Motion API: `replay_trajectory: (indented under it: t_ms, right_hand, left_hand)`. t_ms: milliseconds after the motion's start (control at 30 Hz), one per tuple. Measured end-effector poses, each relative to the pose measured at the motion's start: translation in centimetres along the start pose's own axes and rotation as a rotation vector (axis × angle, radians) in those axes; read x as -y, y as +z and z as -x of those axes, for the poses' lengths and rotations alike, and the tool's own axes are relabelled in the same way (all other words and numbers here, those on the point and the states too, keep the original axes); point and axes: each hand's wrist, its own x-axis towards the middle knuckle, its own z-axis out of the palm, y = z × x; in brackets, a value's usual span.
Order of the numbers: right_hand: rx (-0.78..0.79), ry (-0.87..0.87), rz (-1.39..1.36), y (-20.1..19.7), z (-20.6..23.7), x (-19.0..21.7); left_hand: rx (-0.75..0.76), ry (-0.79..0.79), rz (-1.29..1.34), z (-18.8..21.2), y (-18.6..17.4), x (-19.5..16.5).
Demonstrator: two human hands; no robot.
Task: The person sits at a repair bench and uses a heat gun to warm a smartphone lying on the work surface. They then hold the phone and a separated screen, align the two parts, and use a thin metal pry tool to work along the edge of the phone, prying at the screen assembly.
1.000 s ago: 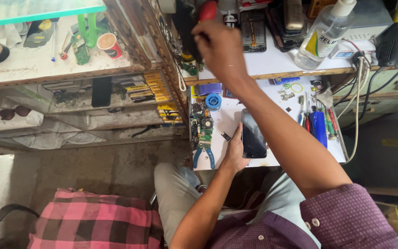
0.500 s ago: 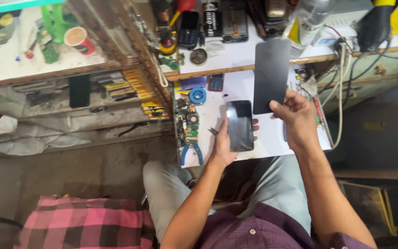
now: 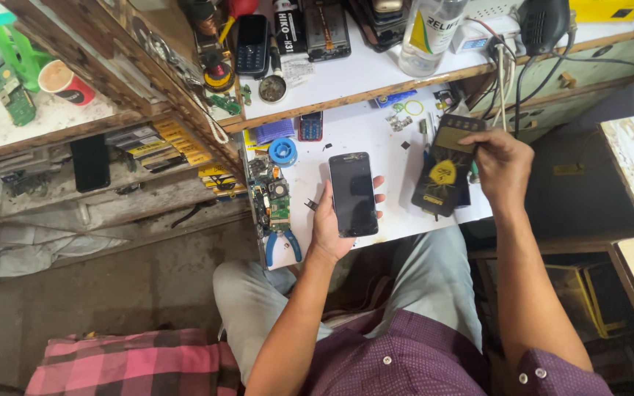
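Left hand point(image 3: 332, 231) holds phone point(image 3: 353, 193) (screen dark) over table edge point(image 3: 376, 242).

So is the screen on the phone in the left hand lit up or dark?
Dark. The phone lies face up in the left hand, its screen evenly black with only a faint sheen, no picture or glow.

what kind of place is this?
Most likely a small phone repair bench. The left hand holds a smartphone and the right hand a flat black packet, over a white worktop with bare circuit boards, blue-handled pliers and a keypad phone.
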Motion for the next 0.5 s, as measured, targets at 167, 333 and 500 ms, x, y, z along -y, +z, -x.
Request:
replay_trajectory:
  t_ms: [167,333,500]
  right_hand:
    - [0.224,0.001,0.045,2.7,-0.3,0.0]
    - [0.288,0.093,0.044,4.9,0.5,0.9]
    - [0.125,0.293,-0.356,5.7,2.9,1.9]
  left_hand:
    - [0.026,-0.054,-0.018,-0.1,-0.3,0.1]
    - [-0.005,-0.076,0.016,-0.1,-0.6,0.3]
    - [-0.031,-0.034,-0.01,-0.2,-0.2,0.2]
